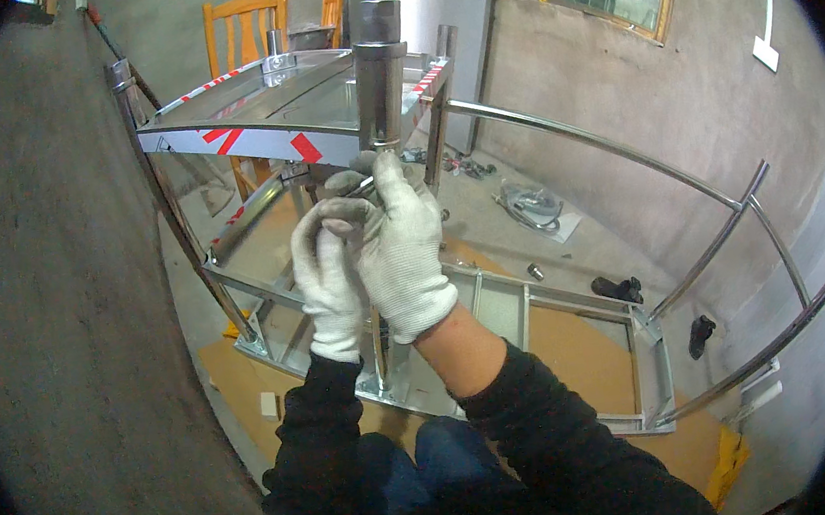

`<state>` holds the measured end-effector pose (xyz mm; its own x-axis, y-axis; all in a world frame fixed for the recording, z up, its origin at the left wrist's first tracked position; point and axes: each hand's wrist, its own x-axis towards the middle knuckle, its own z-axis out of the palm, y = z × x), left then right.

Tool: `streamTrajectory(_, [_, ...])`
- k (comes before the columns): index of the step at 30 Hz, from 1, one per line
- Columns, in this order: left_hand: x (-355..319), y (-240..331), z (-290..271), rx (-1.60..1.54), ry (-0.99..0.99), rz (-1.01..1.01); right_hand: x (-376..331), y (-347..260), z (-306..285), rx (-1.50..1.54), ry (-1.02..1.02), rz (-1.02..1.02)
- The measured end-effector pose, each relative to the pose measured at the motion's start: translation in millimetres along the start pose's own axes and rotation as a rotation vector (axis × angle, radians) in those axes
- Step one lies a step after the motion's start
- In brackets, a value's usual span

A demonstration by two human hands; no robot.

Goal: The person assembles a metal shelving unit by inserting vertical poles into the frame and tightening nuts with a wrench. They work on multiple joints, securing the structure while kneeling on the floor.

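My left hand [328, 281], in a white knit glove, is closed with its fingers curled beside my right hand. My right hand [401, 259], gloved the same way, is closed too, its thumb pointing up just below a thick upright steel post [380, 90]. A thin bright metal piece [363, 184] shows by the right fingers; its kind cannot be made out. What lies inside the left fingers is hidden. Behind the hands stands a steel frame with a glossy upper shelf [269, 137], its edge wrapped in red-and-white film.
Curved steel rails [602, 142] reach out to the right. A lower frame [527, 316] lies over brown cardboard [584, 355]. Coiled clear-wrapped tubing [531, 205], black casters [617, 288] and loose hardware lie on the floor. A wooden chair [245, 24] stands at the back, a grey wall [45, 296] at left.
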<state>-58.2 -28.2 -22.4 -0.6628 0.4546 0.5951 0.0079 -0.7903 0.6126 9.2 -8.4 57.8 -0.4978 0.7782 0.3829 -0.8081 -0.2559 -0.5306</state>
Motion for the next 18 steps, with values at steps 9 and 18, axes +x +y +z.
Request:
streamTrajectory(9, [22, 41, 13, 0.246, -0.048, 0.182, -12, -6, 12, 0.312, -0.006, 0.177])
streamTrajectory(18, [38, 21, 30, 0.256, -0.265, -0.207, -5, -72, -67, -1.099, -0.195, -0.059])
